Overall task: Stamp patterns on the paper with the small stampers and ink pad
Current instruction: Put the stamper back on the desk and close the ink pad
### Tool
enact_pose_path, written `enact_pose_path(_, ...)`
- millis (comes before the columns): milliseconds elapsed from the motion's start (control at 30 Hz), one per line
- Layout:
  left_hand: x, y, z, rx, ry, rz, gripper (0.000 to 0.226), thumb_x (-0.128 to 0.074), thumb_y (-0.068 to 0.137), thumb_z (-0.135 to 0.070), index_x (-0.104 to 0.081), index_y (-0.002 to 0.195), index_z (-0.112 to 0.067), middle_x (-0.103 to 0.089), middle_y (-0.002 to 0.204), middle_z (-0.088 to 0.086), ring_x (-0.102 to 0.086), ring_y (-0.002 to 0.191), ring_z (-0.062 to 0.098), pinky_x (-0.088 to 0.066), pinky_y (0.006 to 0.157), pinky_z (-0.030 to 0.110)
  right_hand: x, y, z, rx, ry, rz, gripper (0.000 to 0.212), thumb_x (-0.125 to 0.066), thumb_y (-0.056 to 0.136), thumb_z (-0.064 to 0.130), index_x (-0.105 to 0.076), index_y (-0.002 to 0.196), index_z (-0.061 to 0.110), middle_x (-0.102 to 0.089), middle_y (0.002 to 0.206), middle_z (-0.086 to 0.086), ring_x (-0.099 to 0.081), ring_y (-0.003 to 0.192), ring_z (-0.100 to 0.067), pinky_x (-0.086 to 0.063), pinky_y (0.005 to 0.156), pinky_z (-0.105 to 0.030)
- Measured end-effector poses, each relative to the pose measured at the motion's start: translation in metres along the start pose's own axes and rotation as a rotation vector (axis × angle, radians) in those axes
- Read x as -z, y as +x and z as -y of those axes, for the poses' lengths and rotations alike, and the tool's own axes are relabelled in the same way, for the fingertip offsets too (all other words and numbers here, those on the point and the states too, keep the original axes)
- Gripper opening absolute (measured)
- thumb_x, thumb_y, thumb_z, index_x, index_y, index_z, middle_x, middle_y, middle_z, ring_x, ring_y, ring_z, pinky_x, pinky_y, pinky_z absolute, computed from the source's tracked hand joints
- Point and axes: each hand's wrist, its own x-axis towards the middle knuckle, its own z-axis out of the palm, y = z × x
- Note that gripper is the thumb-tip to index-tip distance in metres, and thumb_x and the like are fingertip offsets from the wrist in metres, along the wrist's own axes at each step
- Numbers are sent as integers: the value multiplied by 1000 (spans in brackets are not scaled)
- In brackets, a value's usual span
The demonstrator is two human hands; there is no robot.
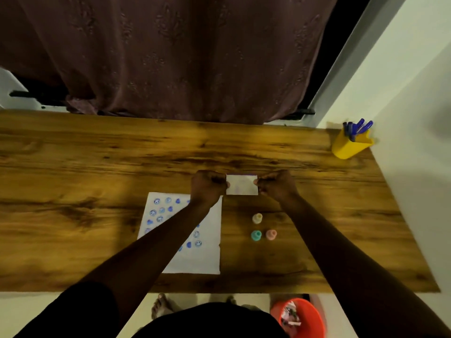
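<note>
A white sheet of paper lies on the wooden table, covered with several blue stamped faces and hearts; my left forearm crosses it. Beyond its top right corner sits a small white rectangular ink pad. My left hand pinches its left end and my right hand pinches its right end. Three small stampers stand upright to the right of the paper: a cream one, a teal one and a pink one. No hand touches them.
A yellow cup holding blue pens stands at the table's far right corner by the wall. A brown curtain hangs behind the table. An orange bin sits on the floor below the near edge.
</note>
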Motion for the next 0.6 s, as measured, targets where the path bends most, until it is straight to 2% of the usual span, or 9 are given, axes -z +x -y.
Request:
enact_pose_path(67,-10,3,2,13,45,16,14,-88,76,0,-82,87,-7,-81,87,13,-77,82,25,-65,85,46,4,3,-10,1,-20,-14,19,-88,78,5,-79,94,-2,-79,92,-18,-73,71,-24,-61,61,-31)
enact_pose_path(167,-23,6,3,17,129,37,17,-88,78,-6,-82,94,-7,-82,95,13,-77,84,23,-63,79,37,8,8,-20,-23,-26,-32,20,-89,77,7,-79,94,3,-78,98,-18,-76,87,-31,-64,74,-39)
enact_pose_path(233,-28,7,4,16,155,40,19,-88,79,-6,-82,97,-6,-82,98,13,-78,90,24,-62,81,36,8,11,-24,-45,-9,-36,22,-89,77,6,-78,96,2,-78,102,-18,-76,93,-33,-65,80,-44)
enact_pose_path(333,-33,8,4,19,176,30,19,-88,78,-5,-82,96,-4,-82,100,14,-77,94,27,-62,90,43,8,13,-26,-35,-31,-55,21,-89,77,8,-79,94,2,-78,103,-15,-76,96,-30,-64,84,-48)
enact_pose_path(467,-33,11,5,-1,221,31,18,-87,78,-5,-82,95,-3,-82,99,15,-77,94,27,-63,91,47,6,15,-24,-59,-40,-30,25,-88,79,12,-79,100,1,-78,105,-15,-76,96,-29,-64,85,-50)
enact_pose_path(600,-33,13,6,-26,279,28,16,-88,78,-7,-83,94,-5,-82,97,13,-77,92,25,-62,89,38,6,15,-22,-54,-65,-15,25,-87,80,12,-80,102,2,-78,109,-13,-75,101,-29,-63,89,-50)
